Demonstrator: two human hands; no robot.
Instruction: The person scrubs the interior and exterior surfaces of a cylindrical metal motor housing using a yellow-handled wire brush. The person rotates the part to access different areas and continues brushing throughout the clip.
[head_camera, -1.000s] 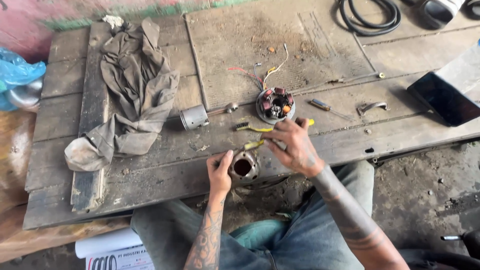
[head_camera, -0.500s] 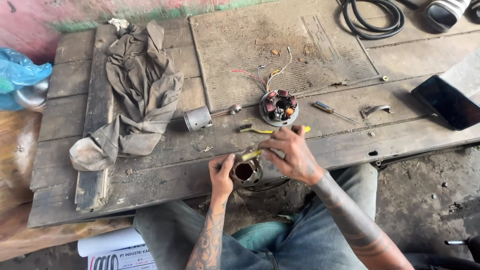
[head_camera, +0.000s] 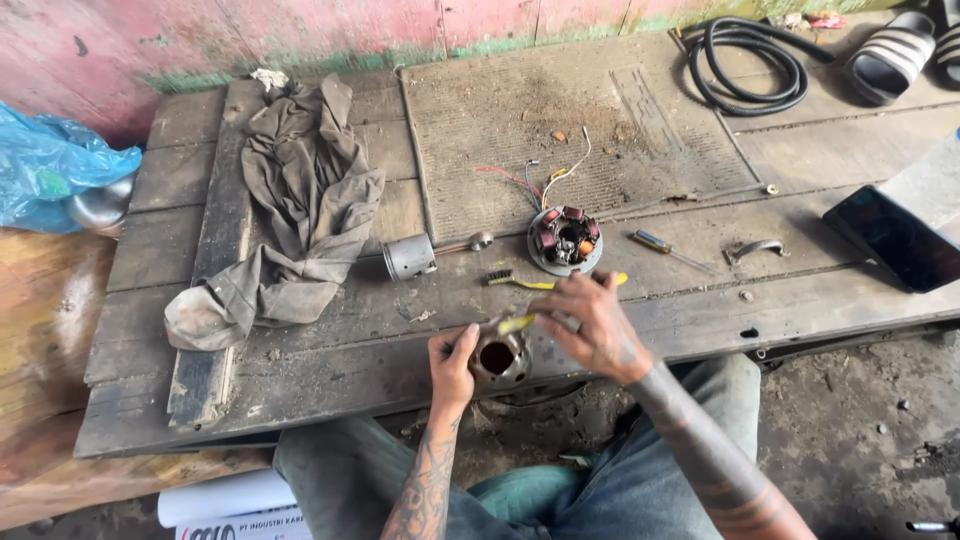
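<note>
My left hand (head_camera: 452, 366) grips a round metal engine part (head_camera: 499, 359) with a dark bore, held at the near edge of the wooden platform (head_camera: 300, 370). Over that part, my right hand (head_camera: 592, 325) is closed on a yellow-handled tool (head_camera: 516, 323) whose tip lies on the rim. A second yellow-handled brush (head_camera: 522, 282) lies just beyond my right hand. Behind it sits a round stator coil (head_camera: 565, 240) with red, yellow and white wires (head_camera: 530, 180).
A small metal piston (head_camera: 409, 256), a screwdriver (head_camera: 668, 248), a curved metal lever (head_camera: 754, 248), a dirty rag (head_camera: 296, 210) and a dark phone (head_camera: 894, 238) lie on the boards. A coiled black hose (head_camera: 745, 66), a sandal (head_camera: 890, 55) and a blue plastic bag (head_camera: 48, 165) lie around the edges.
My right hand has shifted slightly left over the metal part with the yellow tool. The left hand keeps its grip on the part.
</note>
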